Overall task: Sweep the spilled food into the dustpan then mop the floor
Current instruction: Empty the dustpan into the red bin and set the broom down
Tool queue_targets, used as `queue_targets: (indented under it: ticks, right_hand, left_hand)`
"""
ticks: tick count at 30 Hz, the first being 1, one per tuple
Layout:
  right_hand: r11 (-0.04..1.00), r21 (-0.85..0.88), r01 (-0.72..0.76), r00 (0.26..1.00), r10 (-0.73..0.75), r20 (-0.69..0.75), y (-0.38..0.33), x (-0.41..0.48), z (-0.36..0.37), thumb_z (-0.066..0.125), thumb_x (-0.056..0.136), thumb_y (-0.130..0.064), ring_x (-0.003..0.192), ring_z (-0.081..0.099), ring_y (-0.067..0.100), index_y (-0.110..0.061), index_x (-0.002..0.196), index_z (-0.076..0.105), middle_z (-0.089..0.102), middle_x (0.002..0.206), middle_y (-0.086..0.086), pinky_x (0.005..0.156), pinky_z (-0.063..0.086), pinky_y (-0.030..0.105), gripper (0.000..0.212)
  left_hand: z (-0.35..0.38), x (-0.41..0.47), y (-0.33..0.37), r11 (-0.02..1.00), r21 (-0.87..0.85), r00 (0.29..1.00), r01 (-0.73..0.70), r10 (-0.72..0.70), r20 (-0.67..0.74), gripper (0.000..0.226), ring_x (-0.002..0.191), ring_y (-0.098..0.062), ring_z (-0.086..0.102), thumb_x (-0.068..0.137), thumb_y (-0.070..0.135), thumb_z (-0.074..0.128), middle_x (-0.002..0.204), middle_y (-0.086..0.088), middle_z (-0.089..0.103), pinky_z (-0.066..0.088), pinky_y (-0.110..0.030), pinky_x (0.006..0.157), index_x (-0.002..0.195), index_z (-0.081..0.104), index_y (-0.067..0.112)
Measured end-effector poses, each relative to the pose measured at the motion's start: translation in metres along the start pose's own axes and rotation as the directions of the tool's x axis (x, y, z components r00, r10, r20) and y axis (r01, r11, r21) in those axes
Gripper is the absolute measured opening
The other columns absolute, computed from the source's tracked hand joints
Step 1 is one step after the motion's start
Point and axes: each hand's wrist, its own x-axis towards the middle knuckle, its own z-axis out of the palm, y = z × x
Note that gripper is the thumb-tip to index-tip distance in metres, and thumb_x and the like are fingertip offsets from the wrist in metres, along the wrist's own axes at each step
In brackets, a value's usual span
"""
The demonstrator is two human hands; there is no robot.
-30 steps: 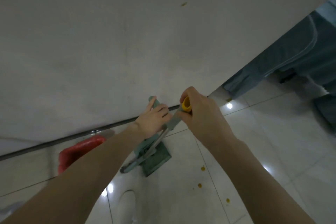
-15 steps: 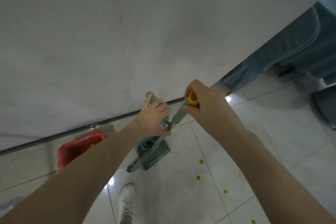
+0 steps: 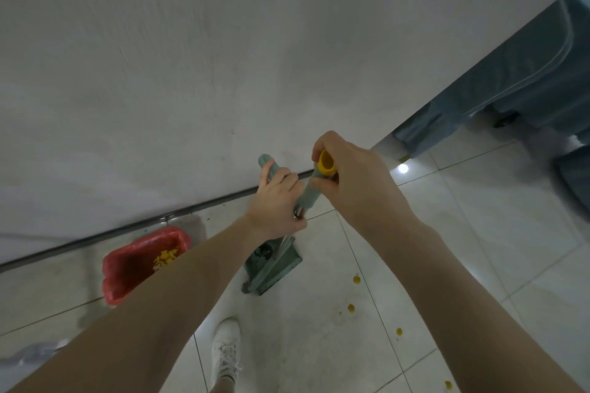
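My left hand grips a teal handle. My right hand grips a second handle with a yellow cap and a teal sleeve over a metal shaft. Both handles run down to a green dustpan standing on the tiled floor by the wall; a broom head there is hard to make out. Yellow food bits lie scattered on the tiles to the right of the dustpan.
A red-lined bin with yellow food inside stands at the wall, left of the dustpan. My white shoe is on the floor below. Blue fabric hangs at the right. The white wall fills the top.
Both hands kept their hold and lifted a little toward the wall. The view tilted down, so the bin's yellow contents, my shoe and more food bits came into sight.
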Motion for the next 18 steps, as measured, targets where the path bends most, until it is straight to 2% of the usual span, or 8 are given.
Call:
queue_targets:
  ticks: [4, 8, 11, 14, 16, 18]
  right_hand:
    - [1.0, -0.022, 0.016, 0.999, -0.017, -0.032, 0.002, 0.005, -0.001, 0.062, 0.089, -0.008, 0.075, 0.056, 0.019, -0.015, 0.103, 0.052, 0.053, 0.082, -0.004, 0.069, 0.053, 0.037, 0.019]
    - [0.999, 0.025, -0.02, 0.996, 0.022, -0.083, 0.006, 0.003, 0.003, 0.065, 0.089, -0.015, 0.075, 0.055, 0.015, -0.018, 0.109, 0.051, 0.057, 0.086, -0.002, 0.068, 0.052, 0.03, 0.024]
    - [0.995, 0.102, -0.016, 0.993, 0.028, -0.113, 0.004, -0.004, 0.01, 0.064, 0.09, -0.015, 0.073, 0.056, 0.012, -0.021, 0.11, 0.049, 0.058, 0.087, -0.003, 0.066, 0.056, 0.031, 0.027]
    - [0.994, 0.113, -0.002, 0.995, 0.013, -0.097, -0.004, -0.008, 0.017, 0.062, 0.092, -0.016, 0.074, 0.056, 0.013, -0.023, 0.113, 0.045, 0.056, 0.086, -0.004, 0.068, 0.056, 0.033, 0.028]
    - [0.994, 0.114, -0.004, 0.996, 0.014, -0.089, -0.009, -0.01, 0.019, 0.06, 0.093, -0.016, 0.075, 0.054, 0.013, -0.023, 0.117, 0.044, 0.051, 0.085, -0.006, 0.071, 0.055, 0.034, 0.03]
    - [0.992, 0.124, -0.029, 0.995, 0.04, -0.091, -0.012, -0.01, 0.018, 0.058, 0.093, -0.014, 0.076, 0.054, 0.015, -0.02, 0.123, 0.044, 0.049, 0.085, -0.006, 0.073, 0.055, 0.036, 0.034]
  left_hand:
    - [-0.003, 0.01, -0.005, 0.998, -0.048, 1.0, -0.029, 0.029, -0.005, 0.047, 0.11, -0.025, 0.045, 0.066, 0.046, 0.066, 0.094, 0.001, 0.051, 0.0, -0.054, 0.116, 0.098, 0.057, 0.013]
    - [-0.012, 0.018, -0.014, 0.982, 0.026, 0.981, -0.187, 0.186, 0.056, 0.051, 0.112, -0.025, 0.044, 0.069, 0.048, 0.064, 0.097, -0.001, 0.055, 0.003, -0.053, 0.117, 0.105, 0.057, 0.011]
    - [-0.016, 0.018, -0.021, 0.963, 0.1, 0.965, -0.252, 0.242, 0.098, 0.061, 0.115, -0.025, 0.045, 0.069, 0.055, 0.064, 0.102, -0.001, 0.056, 0.001, -0.046, 0.118, 0.111, 0.058, 0.011]
    - [-0.018, 0.011, -0.027, 0.952, 0.176, 0.964, -0.251, 0.23, 0.131, 0.077, 0.127, -0.025, 0.04, 0.067, 0.066, 0.061, 0.121, -0.003, 0.054, 0.0, -0.043, 0.119, 0.124, 0.056, 0.013]
    - [-0.023, 0.0, -0.03, 0.959, 0.188, 0.972, -0.212, 0.186, 0.146, 0.089, 0.142, -0.027, 0.025, 0.069, 0.069, 0.061, 0.144, -0.005, 0.041, -0.002, -0.044, 0.12, 0.137, 0.046, 0.015]
    - [-0.036, -0.015, -0.034, 0.984, 0.12, 0.988, -0.129, 0.117, 0.106, 0.086, 0.146, -0.03, 0.019, 0.072, 0.059, 0.068, 0.153, -0.007, 0.031, 0.001, -0.045, 0.12, 0.142, 0.041, 0.017]
